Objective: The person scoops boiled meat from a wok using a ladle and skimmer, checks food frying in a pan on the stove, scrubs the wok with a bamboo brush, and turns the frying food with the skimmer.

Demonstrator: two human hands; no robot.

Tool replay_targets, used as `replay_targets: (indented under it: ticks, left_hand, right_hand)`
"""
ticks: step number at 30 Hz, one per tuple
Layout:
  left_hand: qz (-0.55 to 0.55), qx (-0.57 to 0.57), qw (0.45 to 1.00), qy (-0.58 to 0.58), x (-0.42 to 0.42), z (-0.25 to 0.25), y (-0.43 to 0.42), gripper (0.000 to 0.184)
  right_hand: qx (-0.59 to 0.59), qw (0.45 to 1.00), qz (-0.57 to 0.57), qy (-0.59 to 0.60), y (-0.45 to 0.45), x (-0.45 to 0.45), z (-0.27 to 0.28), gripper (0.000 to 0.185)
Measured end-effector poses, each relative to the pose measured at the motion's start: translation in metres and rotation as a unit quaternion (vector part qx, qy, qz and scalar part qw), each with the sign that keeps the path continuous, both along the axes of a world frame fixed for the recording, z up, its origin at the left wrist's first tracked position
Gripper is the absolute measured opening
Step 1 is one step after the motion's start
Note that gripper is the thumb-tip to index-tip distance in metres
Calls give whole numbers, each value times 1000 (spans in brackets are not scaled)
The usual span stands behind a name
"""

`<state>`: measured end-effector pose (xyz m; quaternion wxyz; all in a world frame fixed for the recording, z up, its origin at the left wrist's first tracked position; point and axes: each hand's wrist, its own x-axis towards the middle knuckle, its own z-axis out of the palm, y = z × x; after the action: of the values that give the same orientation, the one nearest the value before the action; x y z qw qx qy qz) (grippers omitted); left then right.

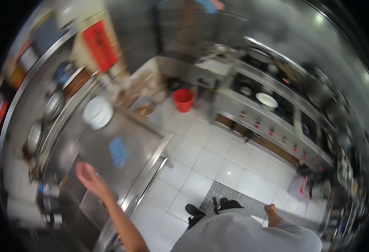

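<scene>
My left hand (87, 176) reaches out over the steel counter (142, 147), close to the sink basin (90, 212) set into it. Its fingers look loosely stretched out, a bit smeared, and nothing shows in them. Beyond that hand lies a folded blue cloth (118, 151). Farther back on the counter stands a stack of white plates (98, 112). My right hand (271, 210) hangs low beside my body above the floor, apart from any object. Its fingers are too small and partly hidden to make out.
A red bucket (183, 100) stands on the tiled floor near a grey plastic bin (147, 111). The stove (251, 111), with a white bowl (267, 101) on it, runs along the right. A floor grating (230, 197) lies by my feet. Metal bowls (54, 105) line the left shelf.
</scene>
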<state>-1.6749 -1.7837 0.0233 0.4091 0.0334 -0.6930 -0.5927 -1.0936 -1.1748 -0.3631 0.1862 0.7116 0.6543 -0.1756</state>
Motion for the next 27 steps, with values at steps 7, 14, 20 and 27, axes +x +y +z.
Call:
replay_targets:
  ticks: [7, 14, 20, 27]
  left_hand:
    - [-434, 100, 862, -241, 102, -103, 252, 32]
    - [-589, -57, 731, -340, 105, -106, 359, 25]
    - [-535, -76, 742, -398, 96, -115, 443, 25]
    - [-598, -88, 694, -391, 60, -107, 568, 24]
  right_hand:
    - [-149, 917, 365, -63, -69, -7, -19, 22]
    - [-123, 917, 365, 99, 24, -53, -36, 40]
    - [-47, 951, 168, 254, 154, -159, 76, 55]
    - [-40, 878, 99, 467, 255, -286, 156, 51]
